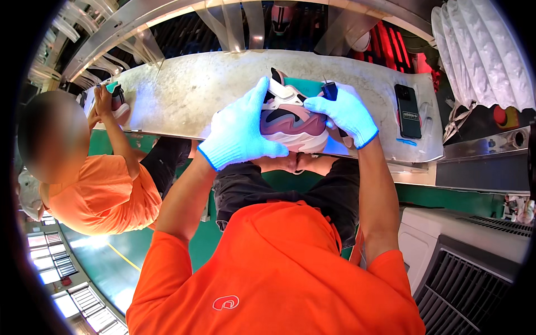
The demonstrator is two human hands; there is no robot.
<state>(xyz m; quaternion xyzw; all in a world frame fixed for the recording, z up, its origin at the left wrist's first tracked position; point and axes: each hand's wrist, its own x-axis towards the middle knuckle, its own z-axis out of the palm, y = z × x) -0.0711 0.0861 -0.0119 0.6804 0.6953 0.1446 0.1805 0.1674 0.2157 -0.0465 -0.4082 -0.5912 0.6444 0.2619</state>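
A sneaker [296,125] in mauve, white and black is held up over the near edge of the worktable, its thick white sole toward me and a teal inside showing. My left hand [237,125], in a white knit glove, grips its left end, with the thumb along the sole. My gloved right hand [346,111] is at its right side, fingers bent against the upper. Between those fingers is a small dark tool [330,90] with a thin tip pointing away from me; the rest of it is hidden by the glove.
The pale worktable [190,84] bears a dark phone [408,111] and a small blue item [406,142] at right. Beyond runs a dark conveyor [301,22] behind clear strips. A co-worker [106,184] at left handles another shoe [118,103]. A white ribbed duct [480,50] hangs at right.
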